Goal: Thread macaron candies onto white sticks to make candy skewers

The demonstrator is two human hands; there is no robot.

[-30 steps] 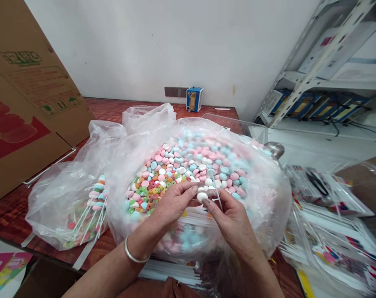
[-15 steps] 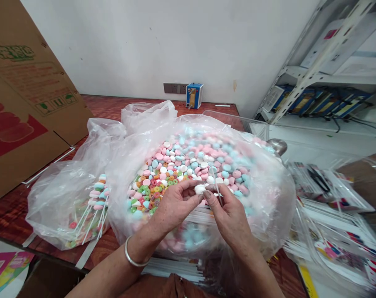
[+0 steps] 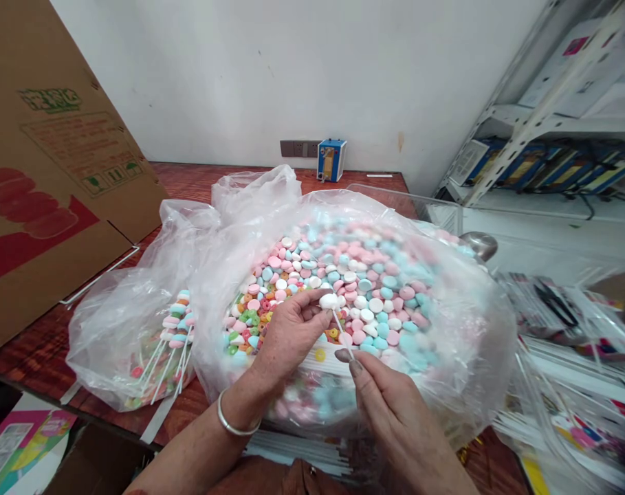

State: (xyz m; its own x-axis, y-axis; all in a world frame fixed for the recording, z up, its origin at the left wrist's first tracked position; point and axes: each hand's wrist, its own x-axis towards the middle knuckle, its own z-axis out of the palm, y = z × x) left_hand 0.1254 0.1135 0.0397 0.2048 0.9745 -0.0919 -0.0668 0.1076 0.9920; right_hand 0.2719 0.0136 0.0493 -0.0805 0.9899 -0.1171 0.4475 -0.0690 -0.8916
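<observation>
My left hand (image 3: 295, 328) pinches a white marshmallow (image 3: 329, 301) between thumb and fingertips. A thin white stick (image 3: 342, 328) meets the marshmallow from below; how deep it goes in is hidden. The stick's lower end is pinched by my right hand (image 3: 389, 392). Both hands are over a large clear plastic bag (image 3: 461, 344), opened wide and full of pink, blue and white marshmallows (image 3: 381, 328). Ring-shaped coloured candies (image 3: 250, 317) lie in its left part. More white sticks (image 3: 329, 361) rest at the bag's near side.
Finished-looking marshmallow skewers (image 3: 178, 323) lie on a smaller plastic bag (image 3: 100, 344) at left. A cardboard box (image 3: 75, 158) stands behind it. A blue device (image 3: 331, 161) sits by the wall. At right are a metal scoop (image 3: 480, 244), packaged goods (image 3: 544, 302) and a white shelf (image 3: 539, 127).
My right hand has moved down and away from the left, from beside the marshmallow to the stick's lower end. The stick now points up at the marshmallow, which my left hand keeps holding.
</observation>
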